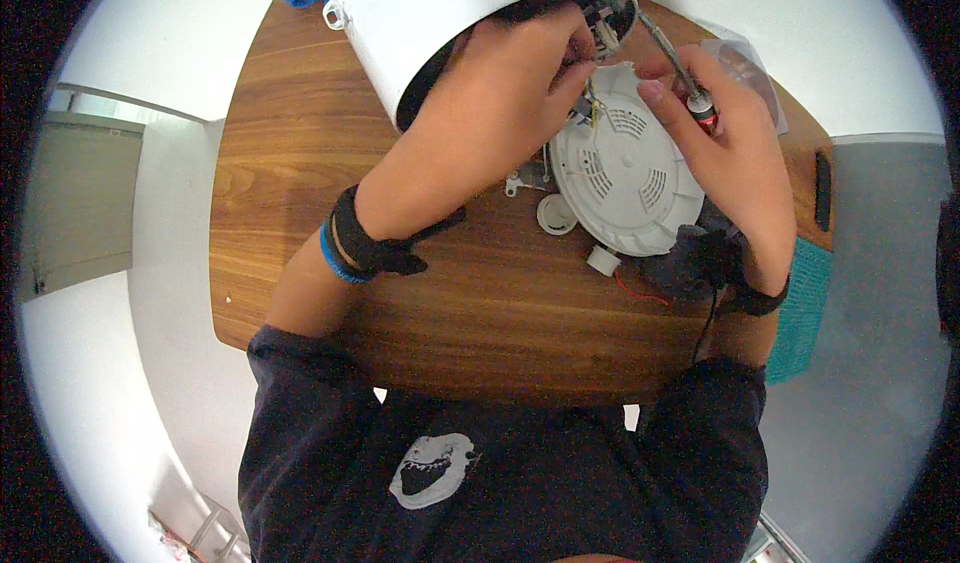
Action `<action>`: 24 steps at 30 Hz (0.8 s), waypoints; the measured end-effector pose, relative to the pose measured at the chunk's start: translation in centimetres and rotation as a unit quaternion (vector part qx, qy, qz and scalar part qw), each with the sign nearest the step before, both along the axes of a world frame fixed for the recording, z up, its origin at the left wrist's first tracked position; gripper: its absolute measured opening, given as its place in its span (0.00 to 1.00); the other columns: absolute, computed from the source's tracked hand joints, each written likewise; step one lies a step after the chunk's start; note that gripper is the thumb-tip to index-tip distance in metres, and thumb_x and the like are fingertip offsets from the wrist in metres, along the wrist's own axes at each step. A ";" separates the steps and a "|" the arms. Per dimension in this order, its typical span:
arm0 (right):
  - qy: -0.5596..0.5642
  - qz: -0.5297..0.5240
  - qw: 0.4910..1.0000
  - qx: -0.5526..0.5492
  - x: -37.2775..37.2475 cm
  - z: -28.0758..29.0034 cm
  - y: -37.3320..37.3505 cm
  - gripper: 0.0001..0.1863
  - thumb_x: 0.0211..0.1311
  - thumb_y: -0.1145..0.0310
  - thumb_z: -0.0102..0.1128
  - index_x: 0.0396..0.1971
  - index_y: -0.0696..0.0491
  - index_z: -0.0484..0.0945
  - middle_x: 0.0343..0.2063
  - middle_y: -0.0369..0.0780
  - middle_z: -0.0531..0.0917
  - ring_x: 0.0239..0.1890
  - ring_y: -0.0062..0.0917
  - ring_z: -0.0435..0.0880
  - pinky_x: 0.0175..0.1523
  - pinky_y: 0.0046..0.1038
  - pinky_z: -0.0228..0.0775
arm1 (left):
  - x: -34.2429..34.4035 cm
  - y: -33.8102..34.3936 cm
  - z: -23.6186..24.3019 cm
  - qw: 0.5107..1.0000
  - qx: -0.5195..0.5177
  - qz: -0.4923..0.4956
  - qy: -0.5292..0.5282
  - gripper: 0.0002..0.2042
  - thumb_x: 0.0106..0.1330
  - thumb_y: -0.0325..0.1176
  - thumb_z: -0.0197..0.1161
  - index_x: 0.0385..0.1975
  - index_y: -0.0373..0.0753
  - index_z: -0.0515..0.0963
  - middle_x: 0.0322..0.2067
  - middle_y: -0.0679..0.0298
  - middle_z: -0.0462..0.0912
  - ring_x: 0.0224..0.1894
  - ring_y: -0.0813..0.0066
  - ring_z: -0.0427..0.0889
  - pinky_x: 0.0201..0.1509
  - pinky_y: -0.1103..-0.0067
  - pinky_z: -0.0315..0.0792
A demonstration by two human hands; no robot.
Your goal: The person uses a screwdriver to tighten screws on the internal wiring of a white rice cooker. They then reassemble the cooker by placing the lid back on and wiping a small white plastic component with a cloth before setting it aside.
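The white housing (pixel 385 23) is lying on its side on the desk (pixel 290 163), its mouth facing me, presumably for access. My left hand (pixel 515 78) is sitting curled at that mouth; I can't tell whether it's gripping. Right of the housing, my right hand (pixel 735 128) is holding a red-handled tool (pixel 706 120), shaft slanting rimward. Inside, the housing is carrying fittings (pixel 606 39).

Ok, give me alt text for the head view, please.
A person's left hand is at the open end of a white cylindrical housing; the right hand holds a metal-shafted tool. A vented white disc shows beside that hand, wooden table beneath.
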State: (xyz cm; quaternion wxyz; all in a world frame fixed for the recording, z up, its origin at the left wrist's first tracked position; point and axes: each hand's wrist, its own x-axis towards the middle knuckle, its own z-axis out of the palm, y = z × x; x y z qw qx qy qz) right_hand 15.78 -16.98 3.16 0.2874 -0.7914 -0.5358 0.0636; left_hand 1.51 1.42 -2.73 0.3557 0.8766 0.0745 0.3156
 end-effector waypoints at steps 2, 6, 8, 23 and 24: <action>0.042 0.003 0.999 -0.015 -0.4 0.9 -1.1 0.15 0.81 0.68 0.65 0.59 0.57 0.79 0.48 0.44 0.86 0.44 0.29 0.84 0.51 0.27 0.77 | 0.0 0.1 0.4 0.999 -0.001 0.003 0.051 0.10 0.75 0.33 0.72 0.48 0.36 0.84 0.41 0.51 0.93 0.44 0.55 0.94 0.49 0.67 0.86; -0.014 0.030 0.999 -0.021 0.1 -0.1 -3.4 0.18 0.83 0.73 0.58 0.66 0.57 0.70 0.57 0.47 0.81 0.54 0.35 0.83 0.61 0.32 0.75 | -0.1 0.0 0.8 0.997 -0.039 -0.007 0.070 0.11 0.75 0.34 0.73 0.49 0.35 0.84 0.41 0.53 0.94 0.45 0.61 0.95 0.49 0.68 0.86; 0.028 0.038 0.998 -0.038 -0.3 -0.2 -4.1 0.19 0.83 0.76 0.56 0.68 0.57 0.68 0.59 0.48 0.80 0.57 0.39 0.82 0.65 0.34 0.74 | 0.1 -0.1 0.5 0.999 -0.026 0.004 0.039 0.09 0.73 0.31 0.73 0.46 0.35 0.84 0.38 0.49 0.92 0.41 0.52 0.94 0.46 0.65 0.86; -0.018 0.057 0.984 -0.169 -0.5 1.8 -3.5 0.37 0.73 0.78 0.63 0.80 0.38 0.71 0.47 0.48 0.83 0.53 0.50 0.84 0.56 0.46 0.77 | 0.2 -0.5 1.2 0.995 -0.054 0.019 0.087 0.08 0.74 0.30 0.74 0.47 0.35 0.85 0.39 0.57 0.94 0.44 0.74 0.94 0.47 0.76 0.82; -0.033 0.071 0.988 -0.130 -0.3 1.3 -3.6 0.38 0.73 0.78 0.63 0.80 0.37 0.70 0.47 0.48 0.83 0.52 0.50 0.84 0.56 0.46 0.77 | 0.1 -0.6 1.3 0.994 -0.054 0.021 0.089 0.08 0.74 0.30 0.74 0.46 0.35 0.85 0.38 0.57 0.94 0.43 0.74 0.93 0.47 0.76 0.82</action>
